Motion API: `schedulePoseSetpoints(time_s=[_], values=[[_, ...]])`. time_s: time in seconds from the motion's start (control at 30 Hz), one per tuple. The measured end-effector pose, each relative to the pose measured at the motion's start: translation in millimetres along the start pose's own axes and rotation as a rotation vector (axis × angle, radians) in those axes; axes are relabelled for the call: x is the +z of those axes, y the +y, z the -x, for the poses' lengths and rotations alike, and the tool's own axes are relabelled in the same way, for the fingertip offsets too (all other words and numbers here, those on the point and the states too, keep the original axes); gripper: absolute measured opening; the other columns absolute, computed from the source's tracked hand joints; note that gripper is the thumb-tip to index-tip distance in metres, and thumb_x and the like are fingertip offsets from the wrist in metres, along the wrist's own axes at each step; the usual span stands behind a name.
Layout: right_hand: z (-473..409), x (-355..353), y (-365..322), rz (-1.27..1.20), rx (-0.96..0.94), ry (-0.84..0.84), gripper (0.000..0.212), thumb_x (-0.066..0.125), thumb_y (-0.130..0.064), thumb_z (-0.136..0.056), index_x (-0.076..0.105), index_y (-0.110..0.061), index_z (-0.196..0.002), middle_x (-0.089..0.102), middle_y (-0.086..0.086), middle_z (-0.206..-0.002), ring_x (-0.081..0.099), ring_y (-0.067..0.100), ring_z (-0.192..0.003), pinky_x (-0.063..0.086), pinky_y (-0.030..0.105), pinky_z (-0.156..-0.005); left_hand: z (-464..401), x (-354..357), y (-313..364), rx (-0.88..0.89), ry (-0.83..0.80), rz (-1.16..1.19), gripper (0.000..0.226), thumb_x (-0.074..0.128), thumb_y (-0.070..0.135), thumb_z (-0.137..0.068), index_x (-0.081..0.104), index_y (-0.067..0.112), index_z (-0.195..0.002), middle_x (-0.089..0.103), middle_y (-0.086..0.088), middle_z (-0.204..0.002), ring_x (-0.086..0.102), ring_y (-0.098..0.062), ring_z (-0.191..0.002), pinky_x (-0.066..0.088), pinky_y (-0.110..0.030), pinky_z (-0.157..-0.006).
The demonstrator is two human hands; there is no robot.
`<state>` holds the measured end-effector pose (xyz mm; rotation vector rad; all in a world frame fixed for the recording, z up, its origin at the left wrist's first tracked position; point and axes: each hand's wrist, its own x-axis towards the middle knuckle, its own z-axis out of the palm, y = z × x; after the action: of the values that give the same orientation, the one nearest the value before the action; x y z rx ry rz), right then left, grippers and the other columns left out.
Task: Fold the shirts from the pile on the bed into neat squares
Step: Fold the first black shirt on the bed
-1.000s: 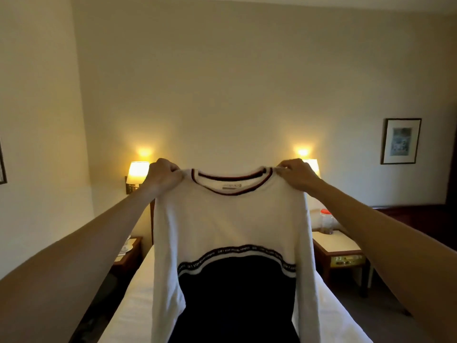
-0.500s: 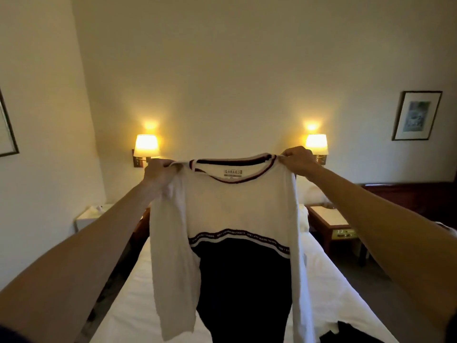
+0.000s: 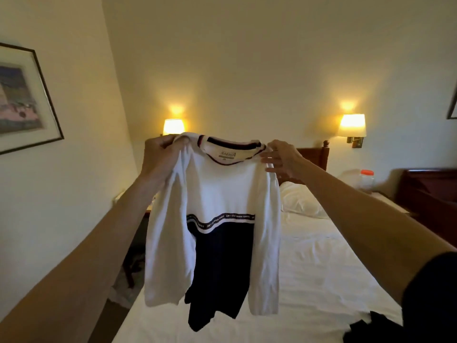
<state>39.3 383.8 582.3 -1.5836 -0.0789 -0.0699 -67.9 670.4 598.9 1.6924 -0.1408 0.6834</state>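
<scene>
Shirt point(image 3: 222, 194) hangs vertical above bed point(image 3: 321, 268), collar up, hem down. Left hand point(image 3: 160, 157) clenches its shoulder; right hand point(image 3: 282, 159) pinches the other, fingers spread.

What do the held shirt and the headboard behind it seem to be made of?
Shirt: soft knit fabric, probably cotton; matte, hangs limp and creases.
Headboard: dark reddish wood, apparently varnished; turned knob, slight sheen.
</scene>
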Motion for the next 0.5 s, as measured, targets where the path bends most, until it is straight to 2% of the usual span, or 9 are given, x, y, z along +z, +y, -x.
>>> schedulePoseSetpoints(time_s=[0.07,0.13,0.17,0.23,0.3,0.33,0.4,0.47,0.5], values=[[-7.4,-2.6,16.7,-0.035,0.060,-0.012,0.032,0.055,-0.042,-0.092,0.060,-0.011,-0.097,0.073,0.015,-0.104,0.071,0.028,-0.094,0.059,0.045,-0.081,19.9,19.9,4.4,0.006,-0.107,-0.006,0.012,0.069,0.016,-0.089,0.079,0.011,-0.093,0.075,-0.011,-0.089,0.070,-0.023,-0.083,0.054,-0.035,-0.081],[-11.0,-9.8,43.6,0.004,0.083,-0.010,0.041,0.068,-0.051,-0.086,0.061,-0.011,-0.092,0.075,0.013,-0.095,0.073,0.026,-0.089,0.061,0.042,-0.077,42.9,49.7,-5.4,0.013,-0.210,-0.048,0.012,0.070,0.017,-0.089,0.080,0.020,-0.094,0.077,0.001,-0.089,0.071,-0.019,-0.090,0.054,-0.032,-0.085],[-10.6,-14.3,61.0,0.035,0.097,-0.012,0.040,0.074,-0.047,-0.084,0.062,-0.011,-0.092,0.075,0.011,-0.091,0.074,0.024,-0.086,0.061,0.038,-0.073,57.0,67.3,-16.2,0.011,-0.262,-0.073,0.013,0.071,0.019,-0.088,0.081,0.023,-0.095,0.077,0.006,-0.088,0.070,-0.014,-0.091,0.053,-0.029,-0.085],[-13.2,-26.8,103.7,0.071,0.136,-0.034,0.023,0.076,-0.026,-0.087,0.060,-0.010,-0.092,0.073,0.009,-0.085,0.073,0.021,-0.080,0.060,0.029,-0.067,91.3,106.5,-46.4,-0.026,-0.389,-0.098,0.010,0.074,0.027,-0.085,0.082,0.025,-0.091,0.077,0.008,-0.083,0.069,-0.007,-0.085,0.051,-0.025,-0.076],[-15.1,-51.8,161.1,0.093,0.205,-0.010,0.011,0.066,-0.002,-0.091,0.058,-0.008,-0.085,0.067,0.009,-0.079,0.067,0.019,-0.072,0.056,0.023,-0.057,137.6,155.6,-89.8,-0.107,-0.509,-0.112,0.021,0.075,0.044,-0.079,0.081,0.024,-0.078,0.073,-0.001,-0.069,0.061,-0.006,-0.066,0.046,-0.030,-0.060],[-15.1,-61.7,183.7,0.118,0.229,0.018,0.017,0.059,0.006,-0.091,0.058,-0.007,-0.080,0.064,0.009,-0.077,0.064,0.018,-0.069,0.054,0.021,-0.052,159.5,174.6,-109.3,-0.153,-0.538,-0.112,0.027,0.075,0.048,-0.078,0.079,0.023,-0.070,0.066,-0.002,-0.058,0.054,-0.007,-0.057,0.041,-0.029,-0.055],[-14.0,-95.5,258.2,0.219,0.323,0.058,0.030,0.047,0.015,-0.090,0.062,-0.005,-0.074,0.061,0.009,-0.076,0.061,0.018,-0.068,0.052,0.019,-0.049,220.4,229.3,-178.3,-0.303,-0.575,-0.084,0.033,0.078,0.039,-0.082,0.072,0.017,-0.058,0.050,0.007,-0.044,0.042,-0.007,-0.046,0.033,-0.025,-0.050],[-18.6,-133.5,345.8,0.333,0.427,0.082,0.033,0.046,0.013,-0.091,0.070,-0.005,-0.078,0.064,0.009,-0.084,0.061,0.019,-0.076,0.052,0.021,-0.053,287.5,282.9,-246.5,-0.365,-0.617,-0.123,0.044,0.075,0.026,-0.084,0.052,0.014,-0.049,0.033,0.007,-0.043,0.028,-0.008,-0.046,0.024,-0.026,-0.049],[-18.1,-153.0,394.0,0.378,0.482,0.093,0.029,0.048,0.008,-0.094,0.073,-0.004,-0.085,0.065,0.009,-0.091,0.061,0.018,-0.079,0.052,0.022,-0.055,322.4,306.3,-279.7,-0.366,-0.653,-0.156,0.045,0.072,0.025,-0.084,0.045,0.011,-0.051,0.030,0.004,-0.047,0.025,-0.012,-0.050,0.023,-0.029,-0.050]])
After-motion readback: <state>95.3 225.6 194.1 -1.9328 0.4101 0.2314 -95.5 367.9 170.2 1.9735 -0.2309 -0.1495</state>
